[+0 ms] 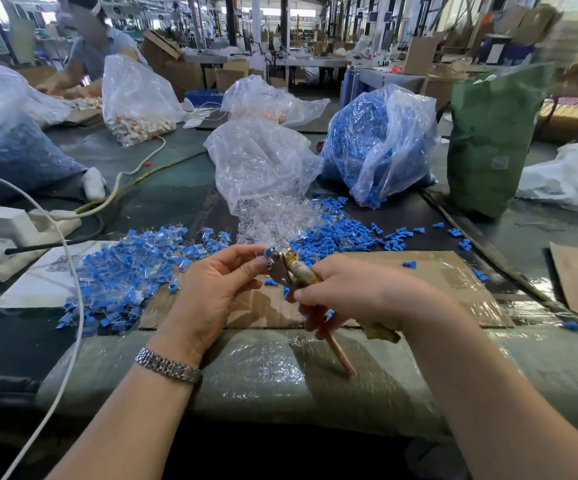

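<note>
My left hand (pixel 218 289) is raised over the brown cardboard sheet (pixel 436 271). Its thumb and forefinger pinch a small blue plastic piece (pixel 268 251), which is held against the metal head of the old hand pliers (pixel 282 268). My right hand (pixel 349 289) grips these pliers, with the fingers curled tight round the handles, which are wrapped in yellowish tape. One handle, of a copper colour, points down and toward me from under the fist. I cannot tell if the jaws of the pliers bite the piece or only touch it, because my fingertips cover that place. On my left wrist is a silver metal bracelet (pixel 168 367).

On the table, to the left of my hands, lies a heap of blue-and-clear assembled parts (pixel 124 271), partly on the cardboard. Behind my hands is a heap of loose blue plastic caps (pixel 336 232). Just beside it, small clear plastic shells (pixel 270 220) spill out from a crumpled clear plastic bag (pixel 263 161). To the right of that bag stands another clear bag full of blue caps (pixel 367 140), and further right a tall green bag (pixel 488 140). At the far left is a white power strip (pixel 60 220), and a thin white cable (pixel 76 289) runs from there toward me. Another person (pixel 97 46) bends over the far left end of the table.
</note>
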Demonstrator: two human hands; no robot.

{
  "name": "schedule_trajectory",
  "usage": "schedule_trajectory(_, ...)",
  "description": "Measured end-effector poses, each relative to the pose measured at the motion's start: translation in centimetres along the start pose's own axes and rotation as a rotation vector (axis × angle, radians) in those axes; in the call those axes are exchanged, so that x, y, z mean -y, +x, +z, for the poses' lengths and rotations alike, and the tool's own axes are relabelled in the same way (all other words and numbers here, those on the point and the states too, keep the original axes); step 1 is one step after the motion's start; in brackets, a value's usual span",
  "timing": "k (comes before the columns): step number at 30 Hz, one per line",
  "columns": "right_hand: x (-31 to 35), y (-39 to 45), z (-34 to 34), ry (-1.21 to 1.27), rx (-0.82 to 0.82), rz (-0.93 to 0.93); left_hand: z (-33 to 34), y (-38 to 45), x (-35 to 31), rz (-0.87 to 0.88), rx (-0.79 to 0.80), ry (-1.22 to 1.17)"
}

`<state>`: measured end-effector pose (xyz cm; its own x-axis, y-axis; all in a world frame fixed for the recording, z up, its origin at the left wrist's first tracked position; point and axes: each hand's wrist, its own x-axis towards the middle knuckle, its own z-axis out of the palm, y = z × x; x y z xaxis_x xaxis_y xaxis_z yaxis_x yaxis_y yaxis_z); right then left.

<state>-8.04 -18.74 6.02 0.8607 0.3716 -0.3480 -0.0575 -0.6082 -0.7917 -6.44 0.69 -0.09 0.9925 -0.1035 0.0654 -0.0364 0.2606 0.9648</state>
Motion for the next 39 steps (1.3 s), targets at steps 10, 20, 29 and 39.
schedule_trajectory(10, -0.6, 0.8, 1.2, -0.057, -0.093, 0.001, 0.4, -0.2, -0.2, -0.006, -0.048, 0.085)
schedule_trajectory(20, -0.1, 0.3, 0.5, -0.094, -0.099, 0.030, -0.3, 0.2, 0.5, 0.047, -0.069, 0.202)
schedule_trajectory(29, -4.9, 1.6, -3.6, -0.636, -0.555, 0.232, -2.9, 2.4, 1.8, 0.060, -0.786, 0.610)
schedule_trajectory(39, -6.2, 1.6, -3.8, -0.630, -0.588, 0.073, -1.0, 1.1, 1.4, 0.252, -0.447, 0.798)
